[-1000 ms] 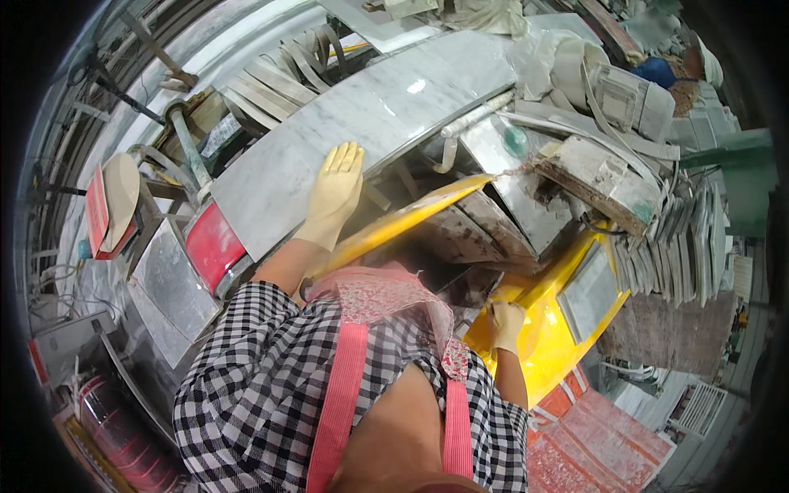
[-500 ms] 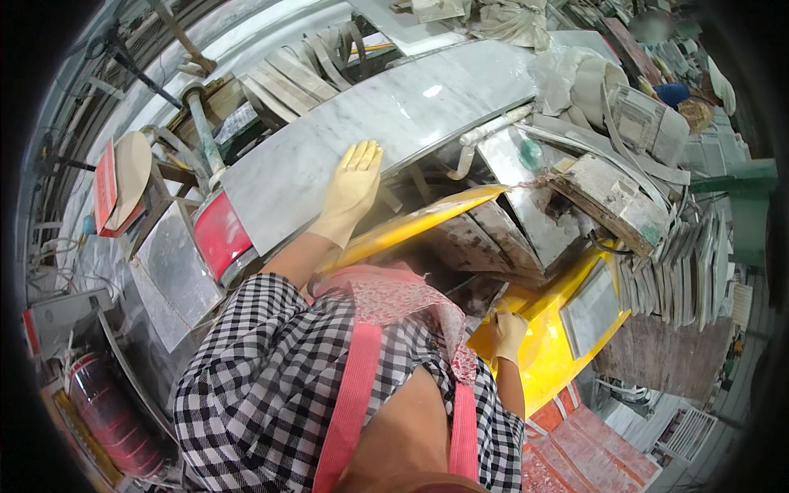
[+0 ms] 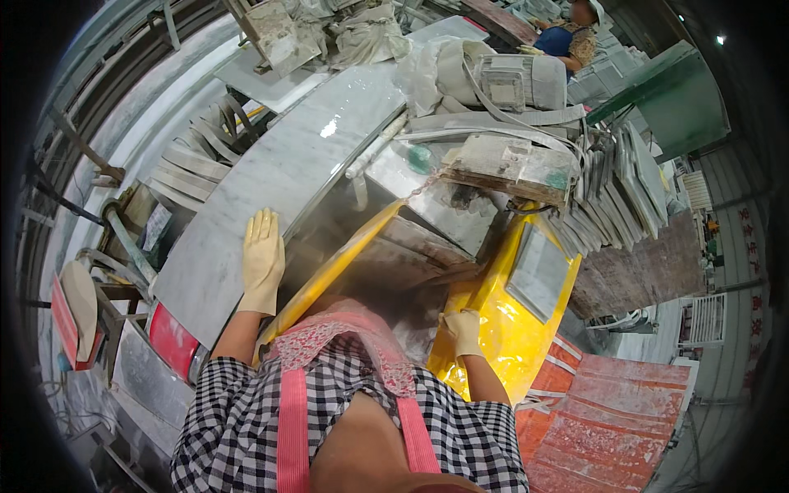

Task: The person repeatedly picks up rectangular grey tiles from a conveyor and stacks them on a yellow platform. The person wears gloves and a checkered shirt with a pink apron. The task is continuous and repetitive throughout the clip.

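Observation:
My left hand [image 3: 262, 261], in a cream rubber glove, lies flat on a long, wet grey-veined marble slab [image 3: 218, 222], fingers stretched out side by side. The slab runs from near my left side to the upper middle. Right of that hand, a yellow bar or panel edge [image 3: 339, 267] slants across the front of my body. My right hand [image 3: 462, 330], gloved alike, is low at the left edge of a glossy yellow cover [image 3: 493, 329]. Its fingers are curled; whatever they hold is hidden. A small grey stone tile [image 3: 538, 275] rests on that cover.
A dusty motor [image 3: 526, 82] and a wooden block [image 3: 514, 164] stand beyond the bar. Stacked thin slabs [image 3: 612, 189] lean at the right, above an orange-red dusty panel [image 3: 612, 403]. Curved grey strips [image 3: 193, 164] lie left of the slab. A person [image 3: 571, 37] is at the far right.
The whole view has swung, so the slab, machine and hands appear farther left. A person has come into view at the top right. My left hand stays flat on the slab; my right stays curled.

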Motion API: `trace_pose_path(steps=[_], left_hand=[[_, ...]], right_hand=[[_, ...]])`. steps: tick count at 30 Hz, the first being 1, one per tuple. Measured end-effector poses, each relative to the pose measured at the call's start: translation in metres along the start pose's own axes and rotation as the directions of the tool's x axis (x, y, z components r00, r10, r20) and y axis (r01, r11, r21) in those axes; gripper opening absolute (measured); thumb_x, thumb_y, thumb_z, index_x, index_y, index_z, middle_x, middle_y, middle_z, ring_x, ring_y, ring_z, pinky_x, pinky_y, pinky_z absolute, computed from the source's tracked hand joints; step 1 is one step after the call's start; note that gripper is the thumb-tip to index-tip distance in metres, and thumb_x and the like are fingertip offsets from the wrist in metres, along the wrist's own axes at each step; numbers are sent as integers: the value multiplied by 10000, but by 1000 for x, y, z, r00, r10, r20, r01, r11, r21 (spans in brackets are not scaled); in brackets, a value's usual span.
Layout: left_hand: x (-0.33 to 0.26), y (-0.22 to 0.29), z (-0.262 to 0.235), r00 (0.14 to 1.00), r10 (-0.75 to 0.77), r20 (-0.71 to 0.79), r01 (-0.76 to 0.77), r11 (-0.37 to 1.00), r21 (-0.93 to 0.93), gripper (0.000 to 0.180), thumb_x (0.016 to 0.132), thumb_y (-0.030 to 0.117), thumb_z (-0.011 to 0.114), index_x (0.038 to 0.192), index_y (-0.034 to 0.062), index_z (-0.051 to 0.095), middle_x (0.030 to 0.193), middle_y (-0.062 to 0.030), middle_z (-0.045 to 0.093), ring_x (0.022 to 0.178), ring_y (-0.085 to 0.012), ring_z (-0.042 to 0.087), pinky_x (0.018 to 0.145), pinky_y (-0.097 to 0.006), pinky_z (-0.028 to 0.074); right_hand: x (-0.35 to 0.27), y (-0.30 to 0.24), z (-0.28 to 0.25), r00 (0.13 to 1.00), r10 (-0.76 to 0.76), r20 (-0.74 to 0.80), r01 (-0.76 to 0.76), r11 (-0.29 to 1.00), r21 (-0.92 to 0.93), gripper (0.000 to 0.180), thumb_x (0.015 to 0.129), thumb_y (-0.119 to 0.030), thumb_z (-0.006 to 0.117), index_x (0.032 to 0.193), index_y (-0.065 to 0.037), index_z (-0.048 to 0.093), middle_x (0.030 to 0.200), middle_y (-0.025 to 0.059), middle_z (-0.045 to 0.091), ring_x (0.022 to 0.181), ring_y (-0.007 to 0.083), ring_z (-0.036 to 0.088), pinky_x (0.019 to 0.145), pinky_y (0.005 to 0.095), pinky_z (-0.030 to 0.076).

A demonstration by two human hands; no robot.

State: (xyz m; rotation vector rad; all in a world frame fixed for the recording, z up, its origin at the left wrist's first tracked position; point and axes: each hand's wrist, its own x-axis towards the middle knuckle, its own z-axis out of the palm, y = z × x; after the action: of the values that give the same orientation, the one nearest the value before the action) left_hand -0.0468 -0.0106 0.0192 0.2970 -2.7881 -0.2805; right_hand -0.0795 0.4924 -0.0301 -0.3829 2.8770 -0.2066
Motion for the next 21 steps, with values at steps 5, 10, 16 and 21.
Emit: trace_pose_path(steps=[5,10,16,21], left_hand=[[0,-2,1,1000,14,3,-14,1000,-17,482,970,127,494,1405,-79,500,1479,-262,497,1407,-384,432,1222,-485,269],[-2,-1,2,1000,24,-17,-24,1000,-11,480,979,135,491,1410,-76,497,1479,-259,497,1412,-383,427,1223,-483,266],[-1,-1,0,1000,14,-15,-15,999,-35,486,975,133,478,1415,-71,497,1488,-248,491,1419,-374,420,1230,-480,256],[0,-1,1,1000,-3,11,4,999,-35,502,967,134,479,1421,-79,487,1499,-244,478,1420,-376,412,1230,-483,260]], right_hand=[[1,9,7,992,-124,7,122,960,-253,427,922,-436,575,676,-117,716,724,167,702,796,370,715,871,434,534],[0,5,7,990,-121,-65,101,962,-254,406,880,-428,630,636,-109,687,709,175,688,751,379,705,799,440,556],[3,-6,-7,1000,23,18,-21,995,-101,343,840,-353,638,622,-91,671,710,185,681,715,380,694,744,453,548],[-2,-19,-22,999,37,-15,-38,996,-81,263,842,-244,579,665,-97,706,714,159,704,718,338,706,717,471,513]])
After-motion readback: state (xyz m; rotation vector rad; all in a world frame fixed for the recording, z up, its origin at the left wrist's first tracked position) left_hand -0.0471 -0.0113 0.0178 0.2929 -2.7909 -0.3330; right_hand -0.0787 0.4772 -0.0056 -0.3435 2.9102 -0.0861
